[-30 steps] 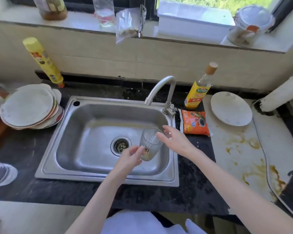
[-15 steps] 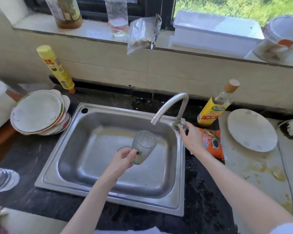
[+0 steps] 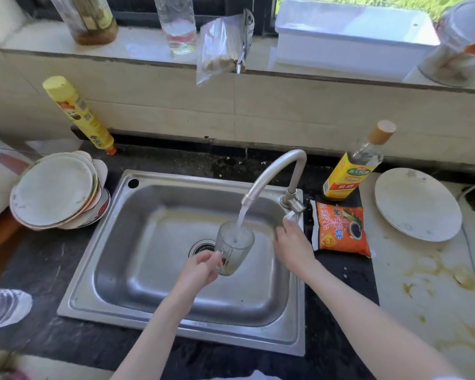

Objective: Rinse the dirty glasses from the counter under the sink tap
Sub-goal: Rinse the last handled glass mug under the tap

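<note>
A clear glass mug point(image 3: 235, 249) is upright over the steel sink point(image 3: 126, 270), right under the spout of the curved tap point(image 3: 274, 171). Water point(image 3: 241, 219) runs from the spout into it. My left hand point(image 3: 199, 270) grips the mug by its handle on the near side. My right hand point(image 3: 292, 244) reaches to the tap's lever point(image 3: 294, 211) at the sink's right rim, fingertips on it. Another clear glass item point(image 3: 4, 305) lies on the dark counter at the far left edge.
A stack of dirty plates point(image 3: 55, 192) sits left of the sink, with a yellow bottle point(image 3: 78, 115) behind it. Right of the tap stand an oil bottle point(image 3: 354, 165), an orange sauce packet point(image 3: 340, 229) and a white plate point(image 3: 417, 204). The right counter point(image 3: 436, 283) is stained.
The right hand let go of the glass and went to the tap lever. Water now runs, and the left hand has brought the glass up under the spout.
</note>
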`<action>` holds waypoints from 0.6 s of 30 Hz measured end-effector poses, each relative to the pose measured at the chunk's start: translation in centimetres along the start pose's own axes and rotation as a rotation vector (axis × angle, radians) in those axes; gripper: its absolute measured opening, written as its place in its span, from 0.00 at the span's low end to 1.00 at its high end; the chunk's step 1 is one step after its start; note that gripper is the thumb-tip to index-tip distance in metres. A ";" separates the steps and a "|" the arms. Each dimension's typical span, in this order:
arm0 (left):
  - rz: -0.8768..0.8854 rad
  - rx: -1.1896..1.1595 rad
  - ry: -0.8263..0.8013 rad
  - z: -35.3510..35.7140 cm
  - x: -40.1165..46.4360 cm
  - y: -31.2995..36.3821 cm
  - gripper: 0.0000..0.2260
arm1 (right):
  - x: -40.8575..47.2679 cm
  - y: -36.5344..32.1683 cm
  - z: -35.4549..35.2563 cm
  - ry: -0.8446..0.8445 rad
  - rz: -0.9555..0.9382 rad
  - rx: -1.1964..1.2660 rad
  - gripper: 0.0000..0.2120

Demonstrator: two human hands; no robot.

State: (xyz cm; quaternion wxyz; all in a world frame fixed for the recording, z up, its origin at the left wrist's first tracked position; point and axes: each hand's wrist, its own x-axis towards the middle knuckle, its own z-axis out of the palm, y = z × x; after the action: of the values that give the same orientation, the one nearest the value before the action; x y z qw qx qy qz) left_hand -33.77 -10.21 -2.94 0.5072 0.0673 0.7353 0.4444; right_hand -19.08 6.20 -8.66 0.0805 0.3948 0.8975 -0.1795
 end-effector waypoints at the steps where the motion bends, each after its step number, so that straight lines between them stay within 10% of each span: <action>1: -0.010 -0.025 -0.002 -0.1 0.0 0.1 0.12 | 0.4 0.1 0.5 -0.002 -0.008 -0.049 0.10; 11: -0.042 -0.097 0.065 -0.4 0.5 0.6 0.14 | 0.3 -0.6 -1.3 -0.142 0.010 -0.236 0.21; 18: -0.043 -0.056 0.050 -0.6 0.6 0.7 0.15 | -0.9 -2.2 -1.4 -0.179 0.013 0.253 0.22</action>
State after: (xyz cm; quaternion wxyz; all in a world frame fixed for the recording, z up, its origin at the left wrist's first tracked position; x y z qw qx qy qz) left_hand -34.76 -9.81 -2.75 0.4995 0.0262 0.7364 0.4556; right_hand -20.07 4.78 -6.58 0.1110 0.3899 0.8543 -0.3254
